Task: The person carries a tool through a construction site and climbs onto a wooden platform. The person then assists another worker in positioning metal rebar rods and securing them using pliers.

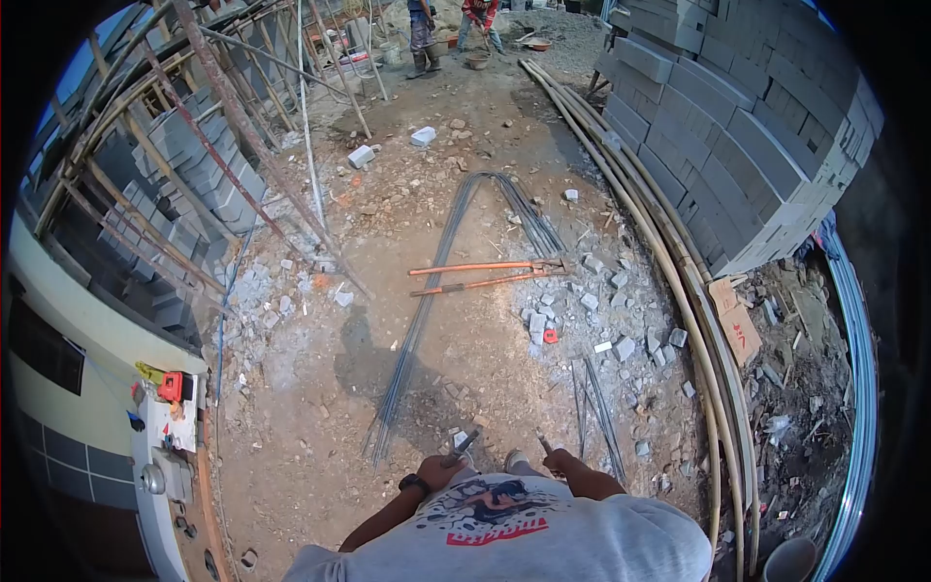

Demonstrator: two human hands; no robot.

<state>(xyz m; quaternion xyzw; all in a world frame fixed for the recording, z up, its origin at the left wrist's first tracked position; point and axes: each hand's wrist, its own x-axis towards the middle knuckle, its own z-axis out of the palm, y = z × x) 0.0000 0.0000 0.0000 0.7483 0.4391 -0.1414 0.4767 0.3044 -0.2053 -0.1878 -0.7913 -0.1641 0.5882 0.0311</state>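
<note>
Close to my body, my left hand (pixel 439 472) is closed around a short grey bar-like object (pixel 467 442) that I cannot name more exactly. My right hand (pixel 560 461) is closed beside it, and a small tip sticks out of its fingers; what it belongs to is unclear. Ahead on the dirt lies a bolt cutter (pixel 485 283) with long orange handles, its head toward the right. Under it runs a bundle of thin steel rods (pixel 432 281), bent over at the far end. Shorter rods (pixel 603 419) lie in front of my right hand.
Bamboo poles (pixel 659 228) run along the right, beside stacked grey blocks (pixel 718 145). Scaffolding poles (pixel 233 126) lean at the left. Broken block pieces and a red tape measure (pixel 551 337) lie ahead. Two people (pixel 422 34) stand far off near a bucket (pixel 476 61).
</note>
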